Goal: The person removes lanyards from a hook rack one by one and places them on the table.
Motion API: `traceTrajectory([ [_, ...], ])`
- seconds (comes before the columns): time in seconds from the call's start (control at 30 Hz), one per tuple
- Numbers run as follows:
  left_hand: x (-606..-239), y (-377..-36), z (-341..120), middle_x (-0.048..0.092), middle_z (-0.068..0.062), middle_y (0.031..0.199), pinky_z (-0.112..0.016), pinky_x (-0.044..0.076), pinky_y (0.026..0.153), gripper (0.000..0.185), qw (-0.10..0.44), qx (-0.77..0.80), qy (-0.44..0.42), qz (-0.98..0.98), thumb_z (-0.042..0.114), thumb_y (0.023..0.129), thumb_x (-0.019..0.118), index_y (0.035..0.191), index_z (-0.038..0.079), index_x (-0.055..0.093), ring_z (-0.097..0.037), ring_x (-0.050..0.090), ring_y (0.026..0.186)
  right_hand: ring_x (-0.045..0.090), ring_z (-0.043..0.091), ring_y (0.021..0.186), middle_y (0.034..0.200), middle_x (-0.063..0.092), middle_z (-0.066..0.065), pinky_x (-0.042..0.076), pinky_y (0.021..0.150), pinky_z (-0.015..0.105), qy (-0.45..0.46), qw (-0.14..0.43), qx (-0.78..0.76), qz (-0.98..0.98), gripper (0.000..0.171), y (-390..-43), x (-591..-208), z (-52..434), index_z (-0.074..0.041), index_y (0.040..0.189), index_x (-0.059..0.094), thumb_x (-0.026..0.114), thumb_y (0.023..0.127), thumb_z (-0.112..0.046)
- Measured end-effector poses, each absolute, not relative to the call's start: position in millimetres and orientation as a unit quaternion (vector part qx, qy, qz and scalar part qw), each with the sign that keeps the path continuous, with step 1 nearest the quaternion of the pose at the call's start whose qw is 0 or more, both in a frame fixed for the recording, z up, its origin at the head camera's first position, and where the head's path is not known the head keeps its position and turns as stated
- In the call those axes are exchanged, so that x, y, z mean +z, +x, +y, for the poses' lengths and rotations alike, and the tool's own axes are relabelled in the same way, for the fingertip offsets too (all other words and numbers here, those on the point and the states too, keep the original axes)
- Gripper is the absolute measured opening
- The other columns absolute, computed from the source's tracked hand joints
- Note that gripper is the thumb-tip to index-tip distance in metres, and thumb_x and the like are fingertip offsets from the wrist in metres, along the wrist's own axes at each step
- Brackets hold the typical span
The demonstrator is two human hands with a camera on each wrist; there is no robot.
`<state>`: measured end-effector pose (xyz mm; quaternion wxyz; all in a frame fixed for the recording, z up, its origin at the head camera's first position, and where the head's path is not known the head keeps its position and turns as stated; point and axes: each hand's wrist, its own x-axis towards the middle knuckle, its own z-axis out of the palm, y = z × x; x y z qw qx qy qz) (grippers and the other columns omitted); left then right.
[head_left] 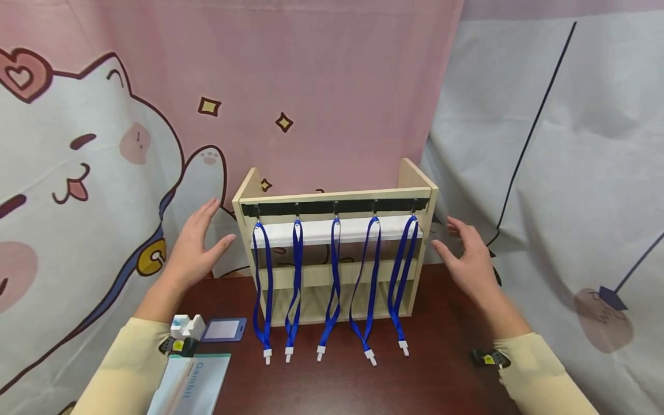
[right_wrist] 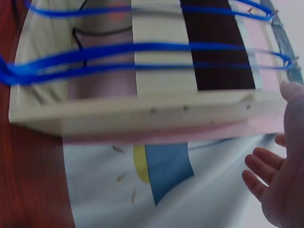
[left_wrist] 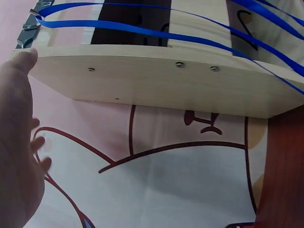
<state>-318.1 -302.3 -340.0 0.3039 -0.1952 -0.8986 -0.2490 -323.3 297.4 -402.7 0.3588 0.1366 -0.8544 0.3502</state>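
Note:
A pale wooden rack (head_left: pixel 332 196) stands on the dark red table, with several blue lanyards (head_left: pixel 369 271) hanging from hooks on its black strip (head_left: pixel 316 208). White clips (head_left: pixel 370 357) dangle at their lower ends. To the left of the rack, my left hand (head_left: pixel 196 245) is raised with fingers spread and holds nothing. On the other side my right hand (head_left: pixel 469 259) is lifted likewise, thumb toward the rack and palm facing inward. The left wrist view has the thumb near the rack's side panel (left_wrist: pixel 156 78); the right wrist view shows the opposite panel (right_wrist: pixel 142 114) beside that hand.
At the table's left lie a blue-framed badge holder (head_left: pixel 223 329), a small white block-shaped object (head_left: pixel 187 326) and a pale blue booklet (head_left: pixel 199 383) marked "Gambit". A pink and white cartoon curtain (head_left: pixel 337 86) hangs behind the rack.

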Motion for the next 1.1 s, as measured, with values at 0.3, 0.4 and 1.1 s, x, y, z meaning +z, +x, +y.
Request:
traceTrajectory([
  [0.3, -325, -332, -289, 0.042, -0.011, 0.174, -0.069, 0.032, 0.125, 0.074, 0.352, -0.314, -0.257, -0.844, 0.027, 0.103, 0.078, 0.169, 0.016, 0.047, -0.039, 0.036, 0.160, 0.070, 0.032, 0.112, 0.127, 0.069, 0.015, 0.050, 0.091, 0.020, 0.116, 0.384, 0.419, -0.815, 0.049, -303, -413, 263, -0.001, 0.143, 0.063, 0.084, 0.101, -0.015],
  [0.4, -321, -335, -285, 0.047, -0.012, 0.171, -0.065, 0.038, 0.123, 0.069, 0.361, -0.329, -0.265, -0.832, 0.021, 0.103, 0.079, 0.165, 0.012, 0.051, -0.035, 0.040, 0.158, 0.071, 0.032, 0.110, 0.126, 0.069, 0.016, 0.054, 0.091, 0.024, 0.113, 0.385, 0.430, -0.809, 0.048, -302, -416, 254, 0.001, 0.141, 0.063, 0.084, 0.101, -0.014],
  [1.1, -306, -345, -261, 0.061, -0.009, 0.157, -0.018, 0.048, 0.104, 0.051, 0.371, -0.382, -0.308, -0.789, -0.001, 0.098, 0.081, 0.147, 0.003, 0.067, -0.031, 0.059, 0.136, 0.068, 0.027, 0.099, 0.115, 0.067, 0.016, 0.053, 0.081, 0.027, 0.089, 0.435, 0.450, -0.775, 0.044, -307, -420, 209, 0.001, 0.131, 0.066, 0.089, 0.097, -0.016],
])
